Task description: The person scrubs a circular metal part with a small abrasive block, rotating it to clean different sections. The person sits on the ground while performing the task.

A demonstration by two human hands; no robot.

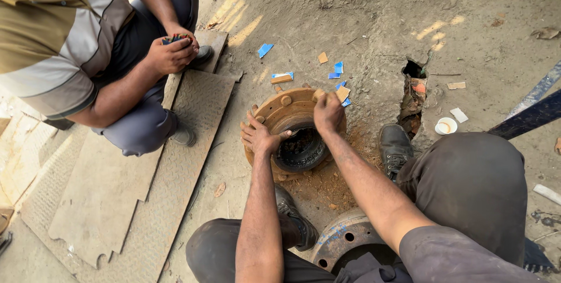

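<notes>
Rust covers the wheel hub point(292, 113) lying flat on the dirt floor point(362, 14), its dark bore partly blocked by both hands. Left hand point(260, 137) spreads open fingers on the near rim. Right hand point(328, 113) curls on the far rim; what it grips is hard to tell. A brake drum point(345, 239) is half hidden between the knees. Another person's hands point(172, 52) clutch small coloured pieces, unclear.

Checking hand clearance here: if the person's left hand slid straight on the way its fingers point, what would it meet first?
The left hand rests on the rusty round metal hub, fingers aimed right across its dark central bore. It would likely meet the bore's far rim first, below the right hand; depth is unclear.
</notes>
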